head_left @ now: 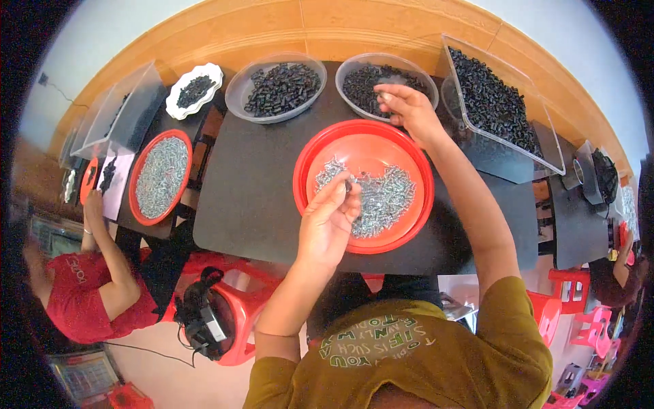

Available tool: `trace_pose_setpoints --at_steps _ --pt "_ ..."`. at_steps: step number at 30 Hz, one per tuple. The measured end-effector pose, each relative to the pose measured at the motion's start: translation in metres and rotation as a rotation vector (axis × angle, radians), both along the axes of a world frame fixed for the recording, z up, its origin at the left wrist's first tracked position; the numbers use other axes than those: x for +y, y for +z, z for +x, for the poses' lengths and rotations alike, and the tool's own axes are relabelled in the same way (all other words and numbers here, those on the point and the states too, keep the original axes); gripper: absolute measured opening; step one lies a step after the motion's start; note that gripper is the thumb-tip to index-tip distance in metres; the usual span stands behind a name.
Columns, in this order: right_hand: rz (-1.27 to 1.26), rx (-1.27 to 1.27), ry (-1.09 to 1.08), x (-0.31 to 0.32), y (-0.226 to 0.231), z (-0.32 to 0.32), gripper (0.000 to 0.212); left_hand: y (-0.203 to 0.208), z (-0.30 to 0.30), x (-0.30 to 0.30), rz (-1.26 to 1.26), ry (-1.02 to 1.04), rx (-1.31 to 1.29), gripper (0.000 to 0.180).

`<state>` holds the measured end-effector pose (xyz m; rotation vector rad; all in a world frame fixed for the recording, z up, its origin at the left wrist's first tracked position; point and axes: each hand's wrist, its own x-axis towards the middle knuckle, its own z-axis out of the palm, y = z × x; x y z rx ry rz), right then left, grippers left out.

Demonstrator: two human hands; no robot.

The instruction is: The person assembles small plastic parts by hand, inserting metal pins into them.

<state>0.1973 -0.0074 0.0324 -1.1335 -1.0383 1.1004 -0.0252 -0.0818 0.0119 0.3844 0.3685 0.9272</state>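
Over the red basin (304,158) my left hand (328,219) is closed, with a small black plastic piece (348,185) between thumb and fingers. Small silvery metal parts (385,204), like screws or pins, lie heaped in the basin below it. My right hand (413,114) is raised over the near edge of the right clear bowl (426,76), its thumb and fingertips pinched together. What it holds, if anything, is too small to make out. Short black pieces (364,85) fill that bowl.
Another clear bowl (235,102) of black pieces stands to the left. At right a large clear bin (501,153) holds many more. A person in a red shirt (82,290) works at the left table beside a red tray (138,208) of metal parts. A red stool (242,317) carries black equipment.
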Motion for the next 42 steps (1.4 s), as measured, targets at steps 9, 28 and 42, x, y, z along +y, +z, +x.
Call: trace_pose_setpoints --at_steps 9,28,42 --pt "-0.063 0.156 0.210 -0.087 0.009 -0.047 0.021 -0.001 0.018 0.006 -0.057 0.054 0.004 0.021" --pt "0.035 0.233 0.058 -0.126 -0.008 -0.078 0.012 0.003 0.037 -0.021 0.073 0.150 -0.112 0.014" --pt "0.078 0.282 0.069 -0.128 -0.008 -0.077 0.009 0.008 0.043 -0.026 0.167 0.204 -0.060 0.015"
